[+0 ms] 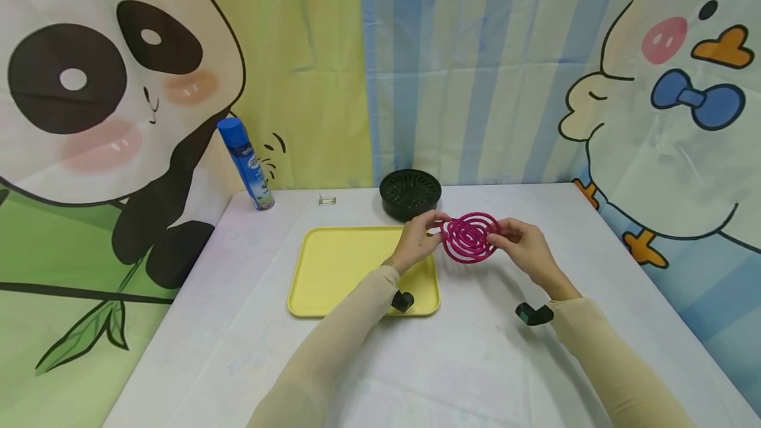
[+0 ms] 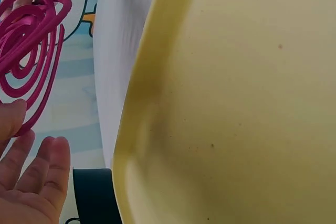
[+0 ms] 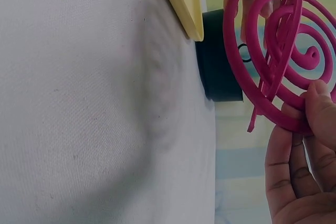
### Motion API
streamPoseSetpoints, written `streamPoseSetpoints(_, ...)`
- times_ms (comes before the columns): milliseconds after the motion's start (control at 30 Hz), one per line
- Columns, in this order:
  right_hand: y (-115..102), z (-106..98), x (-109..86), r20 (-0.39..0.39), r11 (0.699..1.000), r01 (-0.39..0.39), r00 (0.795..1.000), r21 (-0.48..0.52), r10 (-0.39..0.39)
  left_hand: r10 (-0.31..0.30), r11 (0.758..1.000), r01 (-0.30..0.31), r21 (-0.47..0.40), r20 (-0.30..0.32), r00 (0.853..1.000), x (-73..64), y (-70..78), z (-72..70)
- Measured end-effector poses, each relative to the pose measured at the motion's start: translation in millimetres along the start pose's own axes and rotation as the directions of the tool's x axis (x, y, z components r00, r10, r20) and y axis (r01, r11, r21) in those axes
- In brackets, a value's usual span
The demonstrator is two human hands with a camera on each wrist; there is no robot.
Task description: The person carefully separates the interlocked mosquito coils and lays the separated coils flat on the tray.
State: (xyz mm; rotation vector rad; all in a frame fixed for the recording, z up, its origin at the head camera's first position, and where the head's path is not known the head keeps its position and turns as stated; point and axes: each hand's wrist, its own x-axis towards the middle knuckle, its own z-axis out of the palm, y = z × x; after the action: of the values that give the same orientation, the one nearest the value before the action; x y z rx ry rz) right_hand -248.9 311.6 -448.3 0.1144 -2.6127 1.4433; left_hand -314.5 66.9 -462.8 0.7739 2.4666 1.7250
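Magenta mosquito coils [image 1: 470, 238] are held up between both hands, over the white table just right of the tray. Two spirals show, interlocked, one tilted across the other in the right wrist view. My left hand [image 1: 419, 240] pinches the left edge between thumb and index finger; its other fingers are spread loosely in the left wrist view. From the right side, my right hand [image 1: 526, 249] grips the rim, its thumb [image 3: 321, 108] on the near face and fingers behind.
A yellow tray [image 1: 339, 269] lies beneath the left forearm. Behind the hands stands a round black holder [image 1: 410, 193] with a slotted top. A small metal stand [image 1: 327, 201] and a blue spray can [image 1: 250, 167] are at the back left, before printed curtains.
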Motion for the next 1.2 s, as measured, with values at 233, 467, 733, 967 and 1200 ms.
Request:
streamPoseSetpoints(233, -0.4, -1.5, -0.6, -0.001, 1.0, -0.001, 1.0, 0.005, 0.001, 0.042, 0.997, -0.044, 0.071, 0.024, 0.999, -2.7, 1.8, -1.2)
streamPoseSetpoints(467, -0.1, -3.6, -0.9, 0.013, 0.997, -0.035, 0.999, 0.063, 0.035, 0.053, 0.991, -0.057, 0.118, 0.032, 0.998, -0.9, 2.7, -1.1)
streamPoseSetpoints(733, 0.8, -4.2, 0.5, 0.07, 0.989, -0.067, 0.996, 0.133, 0.058, 0.051, 0.991, -0.057, 0.118, 0.052, 0.997, -1.6, 5.9, -0.5)
streamPoseSetpoints(967, -0.5, -3.7, 1.1, 0.078, 0.983, -0.09, 0.994, 0.163, 0.078, 0.082, 0.99, -0.091, 0.11, 0.078, 0.994, -2.5, 6.2, 0.2)
streamPoseSetpoints(1200, -0.2, -4.3, 0.8, 0.075, 0.979, -0.092, 0.994, 0.183, 0.079, 0.064, 0.992, -0.072, 0.101, 0.087, 0.994, -3.9, 7.5, 1.7)
